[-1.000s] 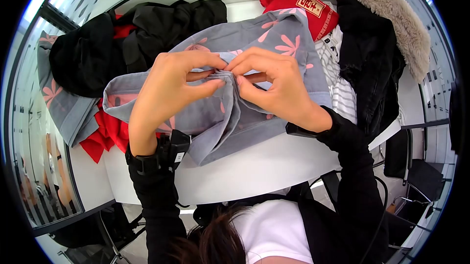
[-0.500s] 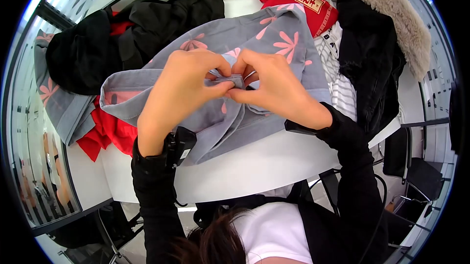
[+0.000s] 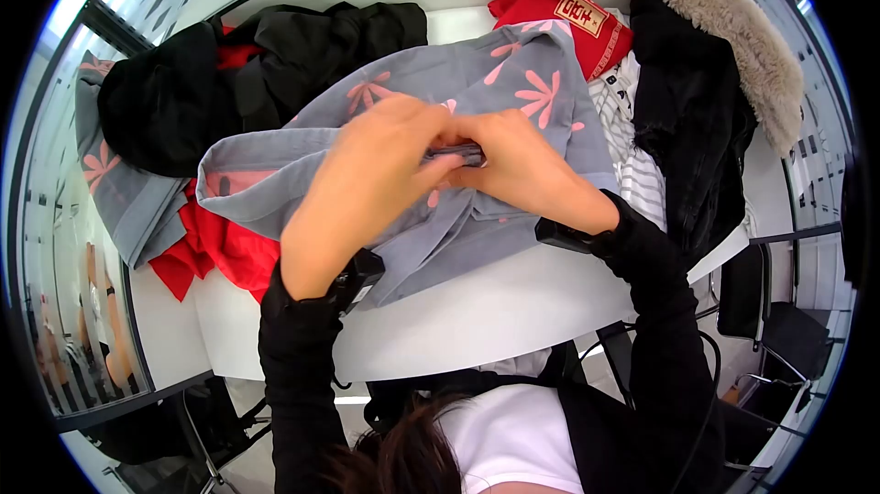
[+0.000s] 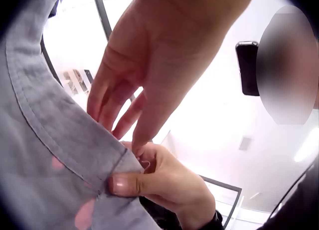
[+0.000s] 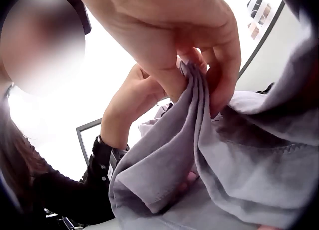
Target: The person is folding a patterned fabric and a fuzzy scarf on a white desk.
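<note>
The white desk (image 3: 477, 311) is overlain by a grey flowered garment (image 3: 458, 72), its long axis laid left to right. At its middle the left hand (image 3: 367, 182) and right hand (image 3: 522, 169) are held together, and a gathered fold (image 3: 456, 153) is pinched between them, equally near both.
</note>
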`<state>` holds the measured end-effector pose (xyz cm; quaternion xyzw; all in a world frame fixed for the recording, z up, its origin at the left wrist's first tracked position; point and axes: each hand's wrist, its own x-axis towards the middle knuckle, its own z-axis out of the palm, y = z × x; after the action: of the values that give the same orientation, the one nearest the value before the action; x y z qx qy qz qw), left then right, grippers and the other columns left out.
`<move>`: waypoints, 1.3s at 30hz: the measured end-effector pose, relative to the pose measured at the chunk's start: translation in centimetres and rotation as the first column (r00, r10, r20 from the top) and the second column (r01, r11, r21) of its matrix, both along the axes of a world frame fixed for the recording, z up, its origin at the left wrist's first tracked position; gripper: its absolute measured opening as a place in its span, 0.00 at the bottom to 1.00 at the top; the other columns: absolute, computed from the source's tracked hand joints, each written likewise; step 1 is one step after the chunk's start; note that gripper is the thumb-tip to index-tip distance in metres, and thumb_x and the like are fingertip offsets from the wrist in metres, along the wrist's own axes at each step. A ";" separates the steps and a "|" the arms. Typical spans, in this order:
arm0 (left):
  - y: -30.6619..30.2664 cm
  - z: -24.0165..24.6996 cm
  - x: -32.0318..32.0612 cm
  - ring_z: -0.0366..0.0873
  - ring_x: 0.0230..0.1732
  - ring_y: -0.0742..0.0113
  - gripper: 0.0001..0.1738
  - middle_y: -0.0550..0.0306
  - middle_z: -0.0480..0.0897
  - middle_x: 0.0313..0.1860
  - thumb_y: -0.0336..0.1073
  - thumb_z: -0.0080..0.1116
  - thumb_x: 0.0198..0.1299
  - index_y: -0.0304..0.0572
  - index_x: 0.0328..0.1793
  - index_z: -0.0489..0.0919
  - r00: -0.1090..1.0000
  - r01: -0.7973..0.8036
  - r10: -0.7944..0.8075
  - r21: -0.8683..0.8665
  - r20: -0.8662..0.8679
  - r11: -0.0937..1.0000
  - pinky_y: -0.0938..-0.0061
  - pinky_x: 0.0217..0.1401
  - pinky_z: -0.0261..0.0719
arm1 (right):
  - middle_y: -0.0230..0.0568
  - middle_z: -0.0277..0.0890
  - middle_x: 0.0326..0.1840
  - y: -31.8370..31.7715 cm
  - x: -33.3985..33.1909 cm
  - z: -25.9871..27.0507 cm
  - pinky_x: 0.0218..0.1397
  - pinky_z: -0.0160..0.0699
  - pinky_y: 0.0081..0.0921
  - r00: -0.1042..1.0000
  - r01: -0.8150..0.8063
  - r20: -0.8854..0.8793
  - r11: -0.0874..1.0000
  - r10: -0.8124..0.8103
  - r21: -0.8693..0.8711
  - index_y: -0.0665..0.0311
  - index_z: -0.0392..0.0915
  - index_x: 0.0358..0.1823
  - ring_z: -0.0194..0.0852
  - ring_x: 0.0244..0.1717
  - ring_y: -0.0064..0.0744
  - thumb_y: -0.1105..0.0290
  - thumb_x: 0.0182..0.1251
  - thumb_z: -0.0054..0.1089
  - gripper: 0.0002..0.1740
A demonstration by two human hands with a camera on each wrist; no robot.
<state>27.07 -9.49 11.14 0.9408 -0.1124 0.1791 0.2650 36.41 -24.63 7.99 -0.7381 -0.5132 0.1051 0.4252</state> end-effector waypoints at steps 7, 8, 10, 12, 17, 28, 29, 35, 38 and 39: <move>2.5 3.6 -2.2 0.75 0.34 0.55 0.12 0.52 0.78 0.30 0.39 0.59 0.55 0.39 0.38 0.78 0.980 -0.197 0.197 -0.015 0.005 0.980 0.69 0.37 0.72 | 0.41 0.75 0.25 -2.6 0.7 4.7 0.31 0.67 0.27 0.957 0.052 0.275 0.988 -0.091 0.144 0.67 0.74 0.30 0.70 0.25 0.39 0.73 0.42 0.69 0.14; 2.5 4.3 -2.7 0.75 0.33 0.55 0.11 0.52 0.78 0.29 0.40 0.59 0.55 0.39 0.38 0.78 0.977 -0.211 0.211 -0.019 0.005 0.977 0.69 0.37 0.71 | 0.40 0.75 0.25 -3.3 1.0 5.7 0.31 0.67 0.26 0.952 0.092 0.275 0.982 -0.136 0.168 0.66 0.74 0.30 0.70 0.25 0.36 0.75 0.42 0.68 0.13; 2.6 4.9 -3.8 0.74 0.29 0.54 0.11 0.49 0.77 0.26 0.42 0.58 0.56 0.42 0.37 0.79 0.963 -0.268 0.270 0.047 -0.031 0.962 0.67 0.33 0.70 | 0.38 0.74 0.25 -4.7 1.7 7.3 0.31 0.67 0.23 0.936 0.169 0.269 0.961 -0.226 0.217 0.66 0.75 0.30 0.70 0.25 0.32 0.77 0.42 0.67 0.12; 2.4 4.5 -5.1 0.73 0.28 0.51 0.12 0.47 0.74 0.22 0.41 0.58 0.54 0.41 0.34 0.76 0.965 -0.248 0.253 0.065 -0.074 0.966 0.64 0.30 0.68 | 0.31 0.73 0.24 -6.0 3.0 9.4 0.34 0.67 0.15 0.908 0.251 0.294 0.950 -0.297 0.186 0.68 0.74 0.30 0.70 0.29 0.16 0.82 0.43 0.63 0.11; 2.2 3.6 -7.1 0.72 0.29 0.50 0.11 0.49 0.73 0.25 0.38 0.58 0.54 0.37 0.34 0.74 0.982 -0.034 0.043 0.048 -0.184 0.998 0.63 0.31 0.69 | 0.28 0.69 0.28 -8.2 7.8 13.3 0.37 0.65 0.13 0.907 0.158 0.379 0.982 -0.184 0.099 0.69 0.71 0.34 0.64 0.34 0.14 0.83 0.48 0.59 0.10; 4.9 2.8 -8.1 0.72 0.27 0.51 0.08 0.46 0.74 0.27 0.22 0.47 0.54 0.35 0.41 0.73 0.982 -0.174 0.169 -0.051 -0.086 0.983 0.71 0.31 0.70 | 0.46 0.76 0.40 -9.0 -0.9 12.5 0.33 0.75 0.31 0.773 -0.068 0.619 0.989 0.136 -0.132 0.67 0.72 0.32 0.77 0.36 0.48 0.85 0.35 0.57 0.17; 5.2 2.6 -8.2 0.72 0.26 0.51 0.08 0.46 0.74 0.27 0.21 0.46 0.55 0.34 0.40 0.73 0.978 -0.184 0.178 -0.046 -0.106 0.982 0.72 0.32 0.70 | 0.46 0.76 0.42 -9.3 -1.7 12.0 0.32 0.74 0.30 0.775 -0.048 0.615 0.984 0.146 -0.174 0.65 0.71 0.34 0.76 0.35 0.48 0.84 0.36 0.57 0.18; 5.2 0.6 -9.6 0.75 0.29 0.54 0.12 0.46 0.76 0.32 0.27 0.46 0.61 0.37 0.51 0.67 0.917 -0.170 0.045 -0.287 -0.395 0.943 0.67 0.32 0.75 | 0.50 0.66 0.55 -10.1 -3.7 9.9 0.34 0.73 0.35 0.871 -0.140 0.424 0.954 0.246 -0.266 0.64 0.68 0.38 0.73 0.40 0.50 0.82 0.42 0.57 0.17; 4.5 1.2 -10.0 0.77 0.36 0.58 0.28 0.48 0.77 0.42 0.31 0.61 0.53 0.40 0.60 0.65 0.921 -0.107 -0.021 -0.303 -0.390 0.947 0.69 0.39 0.76 | 0.53 0.64 0.55 -10.3 -3.6 9.1 0.39 0.73 0.34 0.924 -0.192 0.279 0.950 0.260 -0.248 0.62 0.70 0.40 0.71 0.44 0.53 0.80 0.43 0.62 0.19; 4.5 0.8 -10.0 0.76 0.39 0.59 0.34 0.49 0.76 0.45 0.31 0.65 0.48 0.41 0.62 0.63 0.942 -0.029 -0.123 -0.438 -0.313 0.898 0.69 0.41 0.76 | 0.55 0.62 0.58 -10.5 -3.4 8.7 0.42 0.73 0.34 0.940 -0.199 0.226 0.948 0.256 -0.248 0.60 0.71 0.40 0.70 0.46 0.54 0.79 0.42 0.63 0.20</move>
<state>17.11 -4.98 11.95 0.8708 -0.0460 0.0318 0.4885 32.98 -35.10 16.68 -0.7234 -0.6311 0.1145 0.2555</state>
